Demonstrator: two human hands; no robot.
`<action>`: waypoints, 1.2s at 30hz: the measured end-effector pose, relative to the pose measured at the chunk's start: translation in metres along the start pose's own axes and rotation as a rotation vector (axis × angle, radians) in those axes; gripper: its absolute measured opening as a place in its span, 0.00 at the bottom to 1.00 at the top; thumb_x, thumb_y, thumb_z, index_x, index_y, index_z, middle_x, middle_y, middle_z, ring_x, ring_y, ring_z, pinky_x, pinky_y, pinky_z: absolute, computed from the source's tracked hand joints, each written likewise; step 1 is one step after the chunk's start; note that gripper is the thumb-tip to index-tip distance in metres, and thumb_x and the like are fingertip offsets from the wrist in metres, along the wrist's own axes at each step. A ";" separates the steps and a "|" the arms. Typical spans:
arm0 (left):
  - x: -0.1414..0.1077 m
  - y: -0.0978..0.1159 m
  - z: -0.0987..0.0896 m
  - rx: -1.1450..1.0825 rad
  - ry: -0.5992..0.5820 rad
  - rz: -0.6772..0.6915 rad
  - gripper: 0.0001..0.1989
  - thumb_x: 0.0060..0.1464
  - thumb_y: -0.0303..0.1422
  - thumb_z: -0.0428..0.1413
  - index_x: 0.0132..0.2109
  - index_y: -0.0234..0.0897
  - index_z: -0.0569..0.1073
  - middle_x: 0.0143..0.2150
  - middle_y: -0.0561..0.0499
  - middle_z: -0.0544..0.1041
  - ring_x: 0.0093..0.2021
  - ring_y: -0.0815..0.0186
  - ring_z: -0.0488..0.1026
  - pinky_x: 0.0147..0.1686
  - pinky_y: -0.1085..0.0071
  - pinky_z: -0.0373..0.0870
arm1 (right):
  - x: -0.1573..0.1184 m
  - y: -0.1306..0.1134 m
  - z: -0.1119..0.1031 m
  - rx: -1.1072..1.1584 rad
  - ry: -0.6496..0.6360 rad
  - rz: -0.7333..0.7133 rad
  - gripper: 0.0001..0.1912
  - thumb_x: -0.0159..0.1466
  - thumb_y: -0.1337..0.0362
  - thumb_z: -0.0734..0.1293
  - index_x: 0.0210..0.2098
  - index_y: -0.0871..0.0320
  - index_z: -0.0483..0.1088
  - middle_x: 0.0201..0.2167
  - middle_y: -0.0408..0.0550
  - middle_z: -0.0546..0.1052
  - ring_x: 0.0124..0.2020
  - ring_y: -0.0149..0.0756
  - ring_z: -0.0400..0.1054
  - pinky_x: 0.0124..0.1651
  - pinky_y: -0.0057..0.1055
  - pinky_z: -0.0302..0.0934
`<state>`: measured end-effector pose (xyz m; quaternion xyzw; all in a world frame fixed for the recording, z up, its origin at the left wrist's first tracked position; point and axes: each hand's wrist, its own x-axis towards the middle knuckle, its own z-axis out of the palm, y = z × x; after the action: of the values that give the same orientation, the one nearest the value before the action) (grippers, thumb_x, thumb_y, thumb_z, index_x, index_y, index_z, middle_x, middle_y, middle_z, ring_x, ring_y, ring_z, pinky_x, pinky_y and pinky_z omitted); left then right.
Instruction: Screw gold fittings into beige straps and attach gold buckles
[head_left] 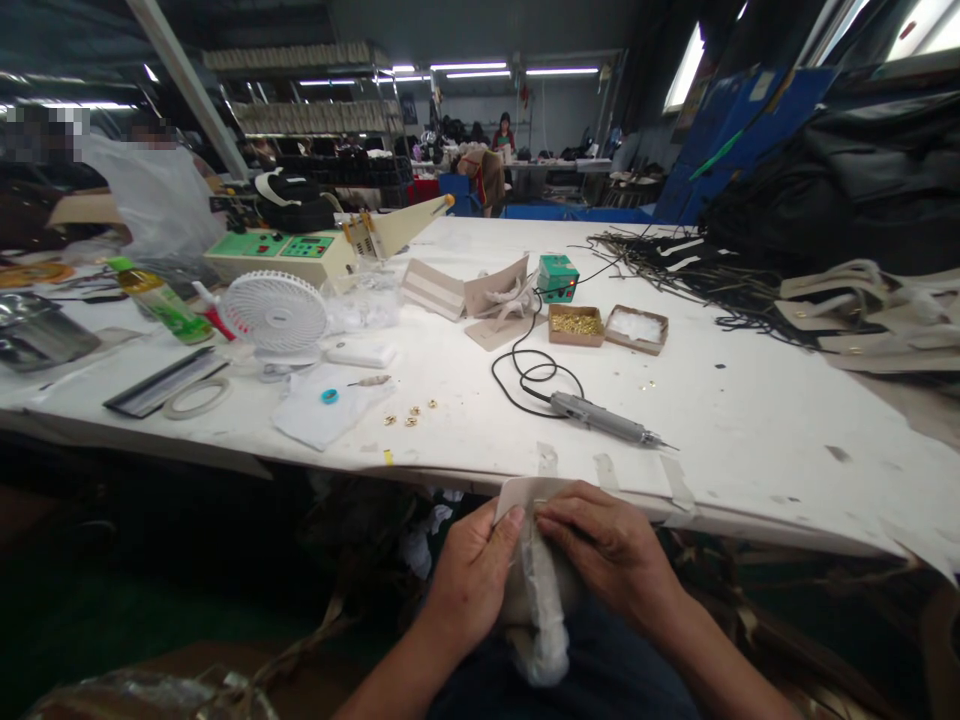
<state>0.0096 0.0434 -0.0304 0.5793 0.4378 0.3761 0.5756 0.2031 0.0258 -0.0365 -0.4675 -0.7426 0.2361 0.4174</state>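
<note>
Over my lap, just below the table edge, is a beige bag panel [516,492] with a strap handle [550,625] wrapped in whitish film hanging down from it. My left hand [474,565] is closed on the panel's left side, thumb on its near face. At the upper end of the handle, the fingertips of my right hand [615,540] pinch together against the panel; any small part between them is hidden. A grey electric screwdriver [600,418] lies on the table beyond, its bit pointing right. Several small gold fittings [412,421] lie to its left.
Behind the screwdriver stand a green power box [558,279], a box of gold pieces [576,326] and a tray of white bits [637,328]. A white fan [275,315] and a bottle [161,300] are at left. Black straps [697,275] and beige panels [862,310] pile up at right.
</note>
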 end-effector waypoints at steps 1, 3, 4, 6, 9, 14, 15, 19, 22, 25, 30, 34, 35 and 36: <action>0.000 0.000 -0.001 0.022 -0.017 0.005 0.21 0.68 0.47 0.54 0.51 0.39 0.84 0.46 0.46 0.85 0.45 0.53 0.78 0.48 0.66 0.72 | 0.002 0.000 -0.004 -0.001 -0.055 -0.001 0.13 0.74 0.62 0.64 0.41 0.51 0.82 0.36 0.48 0.80 0.35 0.36 0.76 0.38 0.31 0.69; 0.001 -0.001 -0.004 0.066 -0.052 0.003 0.21 0.68 0.47 0.53 0.51 0.38 0.84 0.45 0.46 0.85 0.45 0.53 0.78 0.47 0.66 0.72 | 0.005 0.000 -0.010 0.003 -0.148 -0.002 0.15 0.75 0.61 0.63 0.40 0.51 0.82 0.34 0.47 0.80 0.35 0.36 0.74 0.37 0.30 0.68; 0.001 -0.002 -0.005 0.083 -0.067 -0.003 0.21 0.68 0.47 0.53 0.51 0.38 0.84 0.45 0.46 0.85 0.44 0.53 0.78 0.46 0.66 0.72 | 0.007 0.000 -0.012 0.016 -0.182 0.003 0.15 0.75 0.61 0.63 0.40 0.51 0.82 0.34 0.47 0.79 0.35 0.36 0.74 0.37 0.30 0.67; 0.003 -0.003 -0.007 0.078 -0.070 -0.020 0.21 0.67 0.47 0.55 0.50 0.38 0.84 0.45 0.46 0.85 0.44 0.54 0.78 0.46 0.67 0.72 | 0.009 0.002 -0.013 0.074 -0.194 0.032 0.15 0.75 0.59 0.64 0.40 0.51 0.82 0.35 0.47 0.79 0.36 0.36 0.74 0.39 0.30 0.68; 0.007 -0.004 -0.005 -0.080 -0.032 -0.082 0.21 0.64 0.49 0.59 0.50 0.37 0.84 0.45 0.45 0.86 0.45 0.54 0.80 0.46 0.67 0.73 | 0.008 0.007 -0.007 0.147 0.065 0.141 0.11 0.71 0.56 0.68 0.47 0.51 0.81 0.39 0.48 0.78 0.39 0.38 0.74 0.42 0.33 0.71; 0.010 -0.002 0.005 -0.484 0.018 -0.251 0.25 0.59 0.49 0.64 0.54 0.35 0.82 0.46 0.41 0.86 0.42 0.53 0.83 0.45 0.61 0.78 | 0.000 0.019 0.001 0.194 0.306 0.450 0.26 0.62 0.48 0.74 0.56 0.53 0.77 0.44 0.50 0.78 0.34 0.37 0.72 0.37 0.34 0.71; 0.010 -0.002 0.007 -0.537 0.023 -0.278 0.26 0.58 0.49 0.65 0.55 0.34 0.82 0.46 0.40 0.86 0.42 0.52 0.83 0.45 0.60 0.79 | -0.001 0.021 0.002 0.242 0.250 0.515 0.26 0.62 0.47 0.74 0.55 0.54 0.78 0.43 0.49 0.78 0.32 0.37 0.72 0.34 0.33 0.70; 0.009 0.002 0.012 -0.669 0.032 -0.352 0.25 0.58 0.45 0.66 0.56 0.33 0.81 0.47 0.38 0.85 0.44 0.51 0.84 0.47 0.57 0.80 | -0.005 0.023 0.003 0.529 0.222 0.707 0.31 0.62 0.44 0.73 0.58 0.55 0.75 0.47 0.51 0.79 0.34 0.39 0.75 0.31 0.31 0.69; 0.008 0.003 0.013 -0.724 0.040 -0.371 0.25 0.58 0.44 0.67 0.57 0.33 0.80 0.49 0.37 0.85 0.46 0.50 0.84 0.48 0.57 0.80 | -0.001 0.016 0.007 0.714 0.292 0.720 0.32 0.60 0.46 0.76 0.59 0.55 0.74 0.48 0.52 0.80 0.40 0.42 0.76 0.37 0.32 0.71; 0.002 -0.001 0.013 -0.708 0.010 -0.376 0.26 0.57 0.46 0.66 0.55 0.32 0.81 0.47 0.38 0.86 0.44 0.50 0.84 0.47 0.59 0.80 | 0.010 0.012 0.009 0.836 0.409 0.716 0.31 0.57 0.49 0.79 0.55 0.57 0.75 0.42 0.51 0.81 0.37 0.41 0.76 0.37 0.33 0.72; -0.013 -0.014 0.013 -0.486 -0.127 -0.448 0.28 0.52 0.50 0.69 0.47 0.28 0.84 0.40 0.38 0.86 0.35 0.54 0.84 0.36 0.65 0.78 | 0.027 0.027 0.002 0.791 0.627 0.709 0.34 0.57 0.48 0.77 0.58 0.57 0.72 0.44 0.50 0.80 0.37 0.40 0.75 0.38 0.35 0.72; -0.012 -0.012 0.015 -0.543 -0.034 -0.485 0.29 0.50 0.50 0.70 0.49 0.28 0.83 0.38 0.38 0.86 0.35 0.52 0.84 0.38 0.62 0.80 | 0.014 0.027 -0.006 0.294 0.739 0.547 0.23 0.65 0.51 0.73 0.55 0.56 0.75 0.45 0.50 0.79 0.41 0.39 0.74 0.43 0.37 0.71; -0.010 -0.009 0.016 -0.582 0.007 -0.482 0.29 0.51 0.49 0.70 0.50 0.28 0.82 0.38 0.39 0.86 0.36 0.52 0.84 0.39 0.61 0.80 | 0.007 0.021 -0.007 0.144 0.722 0.445 0.17 0.66 0.54 0.73 0.51 0.56 0.77 0.44 0.49 0.80 0.41 0.39 0.74 0.44 0.36 0.70; -0.007 -0.006 0.016 -0.619 0.041 -0.478 0.29 0.51 0.48 0.70 0.51 0.29 0.82 0.39 0.39 0.86 0.37 0.51 0.84 0.40 0.60 0.81 | -0.001 0.015 -0.007 0.031 0.665 0.314 0.11 0.67 0.58 0.73 0.47 0.55 0.78 0.41 0.49 0.80 0.40 0.39 0.74 0.43 0.36 0.70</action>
<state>0.0218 0.0309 -0.0364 0.2525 0.4377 0.3572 0.7855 0.2172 0.0313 -0.0441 -0.6206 -0.4817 0.1436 0.6018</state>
